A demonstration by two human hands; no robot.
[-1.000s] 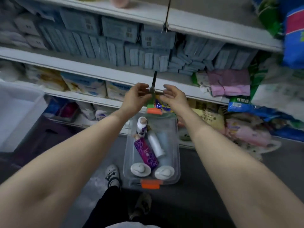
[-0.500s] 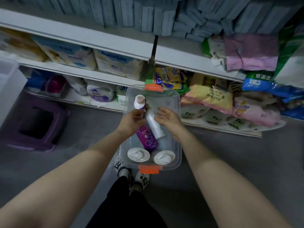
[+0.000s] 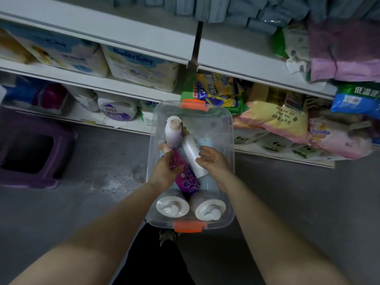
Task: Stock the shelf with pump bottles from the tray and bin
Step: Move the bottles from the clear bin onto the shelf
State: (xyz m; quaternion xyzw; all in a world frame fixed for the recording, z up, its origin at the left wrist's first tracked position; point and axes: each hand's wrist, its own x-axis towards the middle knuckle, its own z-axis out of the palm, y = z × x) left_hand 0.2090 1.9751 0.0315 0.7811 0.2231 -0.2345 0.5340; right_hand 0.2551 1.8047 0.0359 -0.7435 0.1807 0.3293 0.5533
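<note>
Bottles: two upright pump bottles (image 3: 172,206) in bin (image 3: 229,128) (clear); left hand (image 3: 164,171) grips purple bottle (image 3: 186,175); right hand (image 3: 213,161) touches white bottle (image 3: 192,153), fingers loosely curved.

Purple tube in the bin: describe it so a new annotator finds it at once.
Find the clear plastic bin with orange latches on the floor before the shelves. In its middle, under the left hand, lies the purple tube, slanted beside a white tube. It is the only vivid magenta-purple item there, with a flower print near its lower end; its neighbours are white or pale.
</note>
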